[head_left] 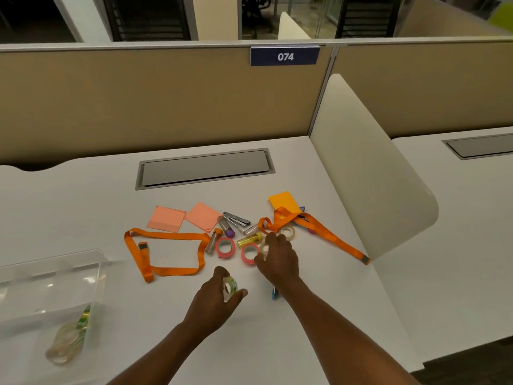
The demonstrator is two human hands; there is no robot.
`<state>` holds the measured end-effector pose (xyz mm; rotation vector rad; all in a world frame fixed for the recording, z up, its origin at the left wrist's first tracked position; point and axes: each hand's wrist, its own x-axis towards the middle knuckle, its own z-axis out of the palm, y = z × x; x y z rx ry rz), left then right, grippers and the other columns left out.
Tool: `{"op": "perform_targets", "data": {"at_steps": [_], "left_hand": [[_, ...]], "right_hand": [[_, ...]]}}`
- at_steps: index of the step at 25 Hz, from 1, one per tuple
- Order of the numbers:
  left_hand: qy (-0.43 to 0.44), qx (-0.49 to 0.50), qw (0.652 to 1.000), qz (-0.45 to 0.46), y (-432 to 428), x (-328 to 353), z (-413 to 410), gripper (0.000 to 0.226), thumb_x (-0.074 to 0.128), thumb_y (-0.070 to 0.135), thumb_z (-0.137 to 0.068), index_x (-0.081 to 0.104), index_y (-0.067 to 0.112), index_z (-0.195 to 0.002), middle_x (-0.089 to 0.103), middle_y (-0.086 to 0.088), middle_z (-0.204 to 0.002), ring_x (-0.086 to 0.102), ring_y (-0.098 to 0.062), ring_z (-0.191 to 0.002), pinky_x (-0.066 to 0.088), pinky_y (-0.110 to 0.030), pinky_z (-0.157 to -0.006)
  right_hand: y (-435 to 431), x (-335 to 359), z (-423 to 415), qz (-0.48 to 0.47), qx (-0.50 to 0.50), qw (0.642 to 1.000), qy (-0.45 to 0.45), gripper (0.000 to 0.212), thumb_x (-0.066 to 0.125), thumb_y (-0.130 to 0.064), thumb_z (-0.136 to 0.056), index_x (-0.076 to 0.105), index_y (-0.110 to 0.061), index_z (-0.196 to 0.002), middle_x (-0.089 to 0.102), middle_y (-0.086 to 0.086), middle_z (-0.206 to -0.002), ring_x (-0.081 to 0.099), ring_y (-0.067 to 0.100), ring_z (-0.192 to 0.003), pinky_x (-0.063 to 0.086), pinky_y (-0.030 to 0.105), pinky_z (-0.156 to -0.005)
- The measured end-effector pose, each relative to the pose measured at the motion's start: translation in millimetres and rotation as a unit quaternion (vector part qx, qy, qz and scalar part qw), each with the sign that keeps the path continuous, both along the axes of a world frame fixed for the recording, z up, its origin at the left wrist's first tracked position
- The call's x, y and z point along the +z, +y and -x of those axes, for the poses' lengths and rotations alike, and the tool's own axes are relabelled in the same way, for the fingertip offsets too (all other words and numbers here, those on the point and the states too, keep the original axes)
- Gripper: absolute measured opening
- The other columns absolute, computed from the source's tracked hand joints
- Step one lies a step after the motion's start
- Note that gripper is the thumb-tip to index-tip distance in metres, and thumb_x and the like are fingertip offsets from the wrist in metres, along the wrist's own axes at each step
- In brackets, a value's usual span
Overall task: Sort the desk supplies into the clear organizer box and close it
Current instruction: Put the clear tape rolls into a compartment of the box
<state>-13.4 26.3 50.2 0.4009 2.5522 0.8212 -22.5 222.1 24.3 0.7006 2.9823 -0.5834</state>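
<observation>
Looking down from my head: my left hand (213, 295) is curled round a green-patterned tape roll (231, 287), lifted just above the white desk (83, 212). My right hand (279, 259) reaches into the pile, thumb and fingers closed on a pale tape roll (264, 250), right beside two pink tape rolls (225, 247).

The clear organizer box (97, 273) stands open at the desk's left edge, well apart from the pile, with a few tape rolls already lying in its near compartment. Around my right hand lie two orange lanyards (166, 237), pink sticky notes (166, 218), an orange sticky pad (284, 202), a stapler (236, 219) and small glitter tubes (249, 240).

A grey cable hatch (205, 168) is set into the desk behind them. A beige partition (138, 101) bearing a blue plate reading 074 (284, 56) backs the desk, and a white divider (369, 176) separates it from the neighbouring desk (458, 218).
</observation>
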Motion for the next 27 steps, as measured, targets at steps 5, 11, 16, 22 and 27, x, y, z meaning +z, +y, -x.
{"op": "perform_targets", "data": {"at_steps": [5,11,16,22,27], "left_hand": [[0.051,0.050,0.997,-0.016,-60.1,10.3,-0.5,0.059,0.026,0.082,-0.079,0.042,0.027,-0.098,0.059,0.008,-0.070,0.058,-0.006,-0.062,0.038,-0.021,-0.050],[0.110,0.113,0.987,-0.034,-162.5,5.8,-6.9,0.034,0.033,0.065,-0.090,0.045,0.035,-0.102,0.059,0.013,-0.085,0.058,-0.007,-0.074,0.045,-0.022,-0.060],[0.183,0.126,0.972,0.072,-274.0,-12.1,-11.7,0.059,0.072,0.042,-0.079,0.056,0.011,-0.127,0.064,-0.003,-0.112,0.062,-0.023,-0.095,0.050,-0.035,-0.079],[0.201,0.082,0.970,0.108,-348.0,-16.0,-8.6,0.060,0.084,0.051,-0.060,0.060,0.020,-0.106,0.067,0.005,-0.093,0.060,-0.019,-0.077,0.045,-0.031,-0.066],[0.197,0.070,0.975,0.080,-357.0,-20.5,-0.1,0.057,0.074,0.056,-0.069,0.059,0.022,-0.112,0.063,0.006,-0.102,0.055,-0.017,-0.089,0.036,-0.026,-0.076]], "right_hand": [[-54.5,28.3,-1.4,0.256,-0.052,0.960,0.099,0.036,0.067,-0.035,-0.086,0.059,-0.021,-0.119,0.066,-0.001,-0.111,0.063,0.018,-0.101,0.048,0.024,-0.075],[-176.3,48.1,2.0,0.363,0.060,0.929,0.032,0.027,0.063,-0.040,-0.091,0.062,-0.029,-0.116,0.066,-0.008,-0.109,0.065,0.010,-0.095,0.059,0.033,-0.083],[-285.7,56.3,9.4,0.306,0.224,0.925,0.024,0.047,0.071,-0.034,-0.084,0.055,-0.025,-0.128,0.059,-0.005,-0.119,0.062,0.010,-0.097,0.056,0.023,-0.078],[-370.1,48.9,18.9,0.142,0.362,0.921,-0.005,0.054,0.065,-0.036,-0.087,0.048,-0.028,-0.138,0.054,-0.001,-0.134,0.055,0.019,-0.117,0.051,0.034,-0.092],[-394.5,36.9,31.5,0.022,0.408,0.913,-0.027,0.053,0.061,-0.024,-0.092,0.045,-0.023,-0.143,0.049,0.006,-0.143,0.051,0.027,-0.124,0.048,0.038,-0.098]]}}
